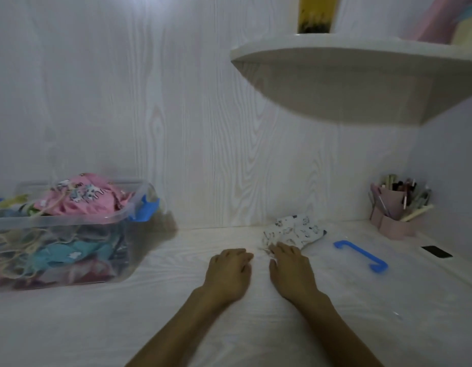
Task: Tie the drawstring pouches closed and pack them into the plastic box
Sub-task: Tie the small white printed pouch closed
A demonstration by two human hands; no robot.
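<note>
A white pouch (295, 231) with small dark prints lies on the white desk near the back wall. My right hand (290, 268) lies palm down just in front of it, fingertips touching its gathered near edge and cord. Beside it, my left hand (230, 271) rests palm down on the desk with fingers loosely bent and nothing in it. At the far left stands the clear plastic box (70, 221) with blue clips, piled with several coloured pouches; a pink printed pouch (81, 198) sits on top, above the rim.
A clear lid with a blue handle (360, 255) lies flat to the right of the pouch. A pink holder full of pens (396, 207) stands in the back right corner, a dark flat object (437, 251) near it. A curved shelf (348, 75) overhangs the right side.
</note>
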